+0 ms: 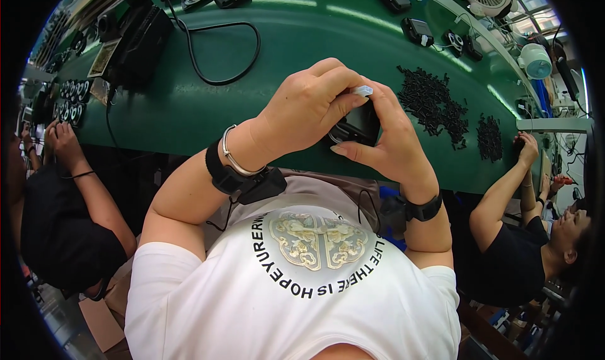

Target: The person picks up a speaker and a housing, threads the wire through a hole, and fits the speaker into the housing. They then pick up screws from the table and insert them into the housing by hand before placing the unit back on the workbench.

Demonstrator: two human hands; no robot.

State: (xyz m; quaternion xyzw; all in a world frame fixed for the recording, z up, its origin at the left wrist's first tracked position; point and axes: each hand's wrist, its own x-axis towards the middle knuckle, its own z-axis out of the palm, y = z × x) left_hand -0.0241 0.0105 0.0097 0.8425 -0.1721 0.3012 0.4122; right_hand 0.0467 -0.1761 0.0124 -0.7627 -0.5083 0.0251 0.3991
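Over the near part of the green table, my two hands meet in front of my chest. My left hand [309,101] pinches a small white-blue plastic connector [362,91] between thumb and fingertips. Just below the connector, a glossy black device [363,121] sits in my right hand [400,136], with the thumb along its near edge and the fingers behind it. Fingers hide much of the device, so its exact kind does not show. Whether the connector touches it, I cannot tell.
Small black parts lie in a large pile [435,101] and a smaller pile [489,138] to the right. A black cable [255,45] loops across the green table [302,38]. A black box-shaped unit [135,45] stands left. Black devices [416,31] line the back. Co-workers sit on both sides.
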